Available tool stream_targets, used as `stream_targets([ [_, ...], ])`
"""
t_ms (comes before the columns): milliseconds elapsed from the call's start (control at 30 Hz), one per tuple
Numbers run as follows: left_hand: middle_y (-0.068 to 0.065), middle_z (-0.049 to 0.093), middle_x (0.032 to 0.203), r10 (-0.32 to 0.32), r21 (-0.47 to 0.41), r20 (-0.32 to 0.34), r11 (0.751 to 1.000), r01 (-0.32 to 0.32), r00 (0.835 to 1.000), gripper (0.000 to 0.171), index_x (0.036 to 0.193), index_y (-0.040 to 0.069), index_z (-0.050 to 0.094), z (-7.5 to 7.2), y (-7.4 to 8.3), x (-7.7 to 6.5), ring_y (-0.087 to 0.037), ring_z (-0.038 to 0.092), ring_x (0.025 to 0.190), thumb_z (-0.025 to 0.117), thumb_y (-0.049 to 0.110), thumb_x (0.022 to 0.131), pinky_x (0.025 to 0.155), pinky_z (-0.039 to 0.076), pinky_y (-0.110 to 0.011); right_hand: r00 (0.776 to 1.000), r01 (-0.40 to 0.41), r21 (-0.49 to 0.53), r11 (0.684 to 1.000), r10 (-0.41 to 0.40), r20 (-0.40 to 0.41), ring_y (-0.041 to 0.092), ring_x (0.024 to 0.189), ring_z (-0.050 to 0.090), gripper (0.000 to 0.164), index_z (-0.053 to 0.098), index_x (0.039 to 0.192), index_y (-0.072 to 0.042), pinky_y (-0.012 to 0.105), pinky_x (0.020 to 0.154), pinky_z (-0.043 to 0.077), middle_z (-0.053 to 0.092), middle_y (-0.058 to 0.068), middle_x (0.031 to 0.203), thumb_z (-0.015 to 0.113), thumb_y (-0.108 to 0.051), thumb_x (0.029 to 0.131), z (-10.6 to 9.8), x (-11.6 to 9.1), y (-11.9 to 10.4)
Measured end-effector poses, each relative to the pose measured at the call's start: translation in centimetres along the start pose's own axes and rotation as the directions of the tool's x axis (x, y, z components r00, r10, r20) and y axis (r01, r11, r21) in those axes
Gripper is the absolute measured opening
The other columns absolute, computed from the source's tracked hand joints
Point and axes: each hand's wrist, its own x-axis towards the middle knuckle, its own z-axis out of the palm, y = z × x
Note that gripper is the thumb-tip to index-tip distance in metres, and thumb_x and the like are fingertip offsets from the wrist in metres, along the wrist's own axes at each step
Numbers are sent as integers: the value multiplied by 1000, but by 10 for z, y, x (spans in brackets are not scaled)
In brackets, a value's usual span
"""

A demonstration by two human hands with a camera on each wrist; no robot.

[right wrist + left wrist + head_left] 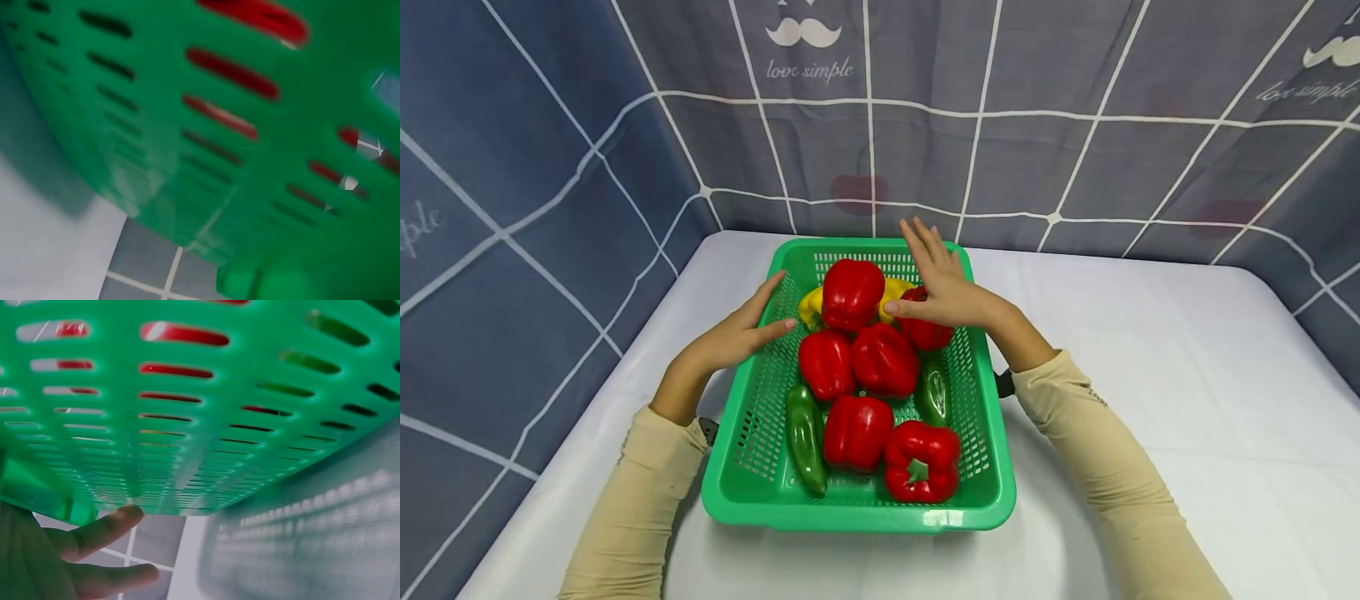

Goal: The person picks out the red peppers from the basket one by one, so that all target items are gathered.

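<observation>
A green plastic basket [859, 518] with slotted walls holds several red bell peppers [886, 360], two long green peppers [806, 439] and some yellow peppers [811, 307], partly hidden behind the red ones. At the basket's left rim is my left hand [737, 335], thumb pointing in over the rim and fingers spread along the side. Seen from the left wrist, two fingers [103, 531] reach out beside the slotted wall. My right hand [943, 292] lies over the far right rim, fingers straight, its thumb above a red pepper [927, 333] that it partly covers.
The basket stands on a white-covered table [1150, 367], its front rim towards me. Behind and to the left hangs a grey-blue curtain [925, 158] with white grid lines, close to the table's back edge.
</observation>
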Motion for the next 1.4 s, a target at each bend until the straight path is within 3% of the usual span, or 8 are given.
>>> stream_targets([
  [233, -10, -5, 154, 13, 5, 5, 1000, -13, 1000, 78, 148, 18, -6, 4, 0, 0, -33, -2, 140, 47, 32, 92, 107, 6, -59, 1000, 28, 16, 999, -28, -14, 24, 139, -19, 107, -19, 144, -27, 61, 105, -7, -19, -1, 152, 56, -61, 76, 8, -5, -4],
  [467, -10, -4, 154, 23, 5, 8, 1000, -23, 1000, 78, 148, 17, -5, 5, 1, 0, -33, -1, 140, 47, 33, 92, 107, 6, -59, 997, 36, -102, 994, -42, -58, 24, 141, -10, 108, -16, 145, -25, 60, 107, -3, -13, 1, 153, 58, -61, 75, 16, -5, -8],
  [800, -9, -4, 154, 36, -4, -9, 999, -36, 999, 79, 148, 18, -5, 1, 2, 0, -32, -1, 140, 49, 31, 91, 106, 6, -61, 998, 53, -215, 975, -57, -14, 27, 139, 16, 102, -6, 148, -23, 61, 106, 9, 3, 4, 154, 57, -61, 76, 22, 4, -15],
  [1133, -9, -4, 154, 35, -6, -7, 999, -35, 999, 81, 148, 17, -5, 0, 0, 2, -33, -1, 140, 50, 32, 90, 106, 6, -61, 999, 43, -274, 961, -35, 35, 27, 138, 20, 100, -5, 148, -23, 63, 105, 13, 8, 5, 154, 54, -62, 77, 25, 10, -17],
  [1400, -10, -3, 154, 29, -11, -4, 1000, -29, 1000, 81, 148, 16, -4, 2, -2, 4, -34, 1, 140, 50, 31, 90, 106, 6, -62, 997, 24, -269, 963, -3, 80, 23, 137, 22, 93, -1, 147, -29, 63, 105, 9, 21, 5, 151, 52, -62, 78, 25, 11, -19],
])
